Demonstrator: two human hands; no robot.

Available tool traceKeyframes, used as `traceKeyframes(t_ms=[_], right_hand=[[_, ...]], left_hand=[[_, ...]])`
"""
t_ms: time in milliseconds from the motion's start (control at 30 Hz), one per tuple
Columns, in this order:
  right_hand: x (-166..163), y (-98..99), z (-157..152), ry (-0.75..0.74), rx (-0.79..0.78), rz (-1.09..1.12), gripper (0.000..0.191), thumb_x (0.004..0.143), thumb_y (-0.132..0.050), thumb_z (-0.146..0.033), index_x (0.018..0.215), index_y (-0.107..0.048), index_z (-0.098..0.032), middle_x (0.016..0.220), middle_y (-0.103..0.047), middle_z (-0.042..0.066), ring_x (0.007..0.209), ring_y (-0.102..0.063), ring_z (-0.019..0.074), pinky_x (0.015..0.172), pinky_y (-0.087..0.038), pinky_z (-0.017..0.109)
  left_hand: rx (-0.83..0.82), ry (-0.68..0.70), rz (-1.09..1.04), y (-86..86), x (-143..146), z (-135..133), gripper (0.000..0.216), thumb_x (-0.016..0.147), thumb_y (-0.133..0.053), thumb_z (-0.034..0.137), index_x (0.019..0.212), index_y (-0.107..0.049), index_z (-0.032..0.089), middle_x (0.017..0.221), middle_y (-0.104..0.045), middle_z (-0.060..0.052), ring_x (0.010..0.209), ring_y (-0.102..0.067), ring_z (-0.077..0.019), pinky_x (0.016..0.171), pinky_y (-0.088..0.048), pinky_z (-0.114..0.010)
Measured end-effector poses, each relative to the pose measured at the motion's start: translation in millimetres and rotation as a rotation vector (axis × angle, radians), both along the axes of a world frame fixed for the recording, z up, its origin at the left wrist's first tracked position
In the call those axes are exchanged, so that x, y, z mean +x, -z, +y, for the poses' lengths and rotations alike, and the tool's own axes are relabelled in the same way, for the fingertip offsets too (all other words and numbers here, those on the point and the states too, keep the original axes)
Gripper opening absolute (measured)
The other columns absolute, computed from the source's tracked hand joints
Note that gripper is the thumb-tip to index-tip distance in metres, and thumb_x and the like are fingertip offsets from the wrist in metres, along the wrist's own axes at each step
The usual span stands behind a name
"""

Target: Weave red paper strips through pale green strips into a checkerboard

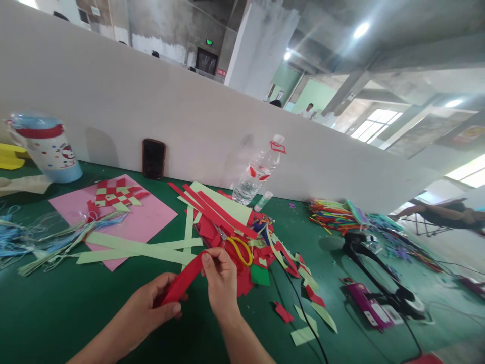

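A red paper strip [185, 279] is stretched between my two hands above the green table. My left hand [159, 301] pinches its lower end, and my right hand [220, 278] grips the upper end between thumb and fingers. Just beyond lie pale green strips [147, 248] crossing a pink sheet [151, 212], which bears a red and pale green woven paper piece [117, 193]. Past my right hand, yellow-handled scissors [240, 250] rest on a heap of red paper pieces, with long red strips [215, 210] behind them.
A water bottle [257, 174], a glue stick [263, 201], a phone [153, 158] and a patterned cup [53, 151] stand along the wall. Paper scraps [305, 333], a black cable [299, 298], black headphones [379, 268] and a purple box [367, 306] lie to the right.
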State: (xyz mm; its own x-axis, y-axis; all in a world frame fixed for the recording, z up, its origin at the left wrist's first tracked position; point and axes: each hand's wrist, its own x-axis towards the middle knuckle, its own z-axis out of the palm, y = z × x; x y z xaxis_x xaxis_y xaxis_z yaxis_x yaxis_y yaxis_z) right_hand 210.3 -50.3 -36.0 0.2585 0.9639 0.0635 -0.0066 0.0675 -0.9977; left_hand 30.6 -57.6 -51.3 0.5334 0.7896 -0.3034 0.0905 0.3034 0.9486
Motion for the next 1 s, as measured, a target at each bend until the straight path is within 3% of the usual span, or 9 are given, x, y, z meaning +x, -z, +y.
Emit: traceKeyframes(t_ms=[133,367,633,800,867,933,1000], right_hand=[[4,-0.6,2,0.048,-0.011,-0.022,0.035,0.085,-0.067,-0.051,0.081,-0.062,-0.017,0.059,-0.049,-0.004,0.053,-0.044,0.0109,0.049,-0.035,0.022],[8,2.7,5,0.057,-0.021,-0.003,0.035,0.085,-0.067,-0.052,0.082,-0.063,-0.018,0.059,-0.050,-0.003,0.054,-0.044,0.0116,0.049,-0.035,0.023],[10,6.1,7,0.059,-0.006,0.029,0.032,0.085,-0.069,-0.049,0.082,-0.065,-0.017,0.060,-0.054,-0.002,0.055,-0.047,0.0117,0.051,-0.037,0.023],[9,6.0,7,0.051,-0.026,0.120,0.034,0.083,-0.071,-0.050,0.083,-0.064,-0.017,0.058,-0.054,-0.003,0.053,-0.048,0.0107,0.050,-0.036,0.022],[8,4.8,7,0.044,-0.031,0.130,0.035,0.083,-0.072,-0.051,0.082,-0.063,-0.017,0.057,-0.053,-0.004,0.051,-0.047,0.0103,0.049,-0.036,0.022],[5,3.1,5,0.025,-0.030,0.122,0.036,0.082,-0.072,-0.052,0.080,-0.062,-0.017,0.056,-0.052,-0.004,0.050,-0.046,0.0099,0.049,-0.037,0.022],[1,1.5,3,-0.009,-0.035,0.110,0.036,0.081,-0.072,-0.052,0.079,-0.062,-0.017,0.056,-0.051,-0.005,0.050,-0.046,0.0098,0.049,-0.037,0.022]], left_hand=[[-0.017,0.009,-0.002,2.1,-1,-1,0.045,0.086,-0.060,0.061,0.102,-0.064,0.020,0.102,-0.069,-0.006,0.090,-0.066,-0.0209,0.084,-0.054,-0.034],[-0.080,-0.003,0.013,8.2,1,-1,0.061,0.077,-0.057,0.078,0.093,-0.063,0.019,0.098,-0.072,-0.005,0.071,-0.068,-0.0165,0.070,-0.054,-0.030],[-0.075,0.038,0.026,-5.1,1,0,0.055,0.082,-0.056,0.071,0.086,-0.064,0.018,0.091,-0.074,-0.003,0.052,-0.061,-0.0090,0.056,-0.042,-0.023],[-0.100,0.032,-0.007,-2.6,1,-3,0.056,0.083,-0.054,0.073,0.086,-0.064,0.018,0.080,-0.072,0.000,0.040,-0.051,-0.0063,0.048,-0.039,-0.023],[-0.115,0.029,-0.018,1.0,0,-4,0.058,0.080,-0.056,0.075,0.092,-0.066,0.019,0.081,-0.073,-0.001,0.046,-0.057,-0.0096,0.051,-0.043,-0.025],[-0.107,0.046,-0.022,3.5,-1,-4,0.059,0.079,-0.060,0.073,0.099,-0.069,0.018,0.089,-0.075,-0.005,0.068,-0.070,-0.0177,0.065,-0.052,-0.029],[-0.088,0.076,-0.029,3.6,-3,-4,0.057,0.081,-0.062,0.069,0.105,-0.069,0.019,0.100,-0.076,-0.008,0.093,-0.072,-0.0245,0.083,-0.053,-0.033]])
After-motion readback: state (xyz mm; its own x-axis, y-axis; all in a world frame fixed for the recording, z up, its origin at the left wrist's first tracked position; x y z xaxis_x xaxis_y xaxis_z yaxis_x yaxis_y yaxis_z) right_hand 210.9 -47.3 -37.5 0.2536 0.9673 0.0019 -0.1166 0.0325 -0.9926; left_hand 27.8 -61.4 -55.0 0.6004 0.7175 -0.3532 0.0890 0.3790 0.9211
